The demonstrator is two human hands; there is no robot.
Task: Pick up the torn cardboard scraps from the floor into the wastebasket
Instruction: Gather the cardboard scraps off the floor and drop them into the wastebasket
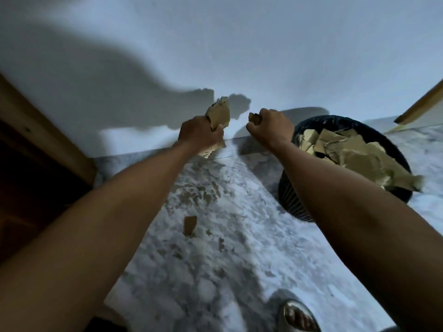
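Note:
My left hand (200,134) is closed around a bunch of torn brown cardboard scraps (219,113) that stick out above and below the fist. My right hand (272,127) is closed on a small cardboard scrap (253,117), just left of the wastebasket. The dark round wastebasket (291,197) stands on the floor at the right, heaped with cardboard pieces (354,152), one hanging over its rim. Both hands are raised in front of the wall, close together. A small scrap (189,224) and smaller bits (221,243) lie on the marble floor below my arms.
A white wall rises straight ahead. A dark wooden door frame (48,140) borders the left side. A wooden strip (422,104) leans at the far right. A foot in a sandal (298,316) shows at the bottom on the speckled marble floor (239,271).

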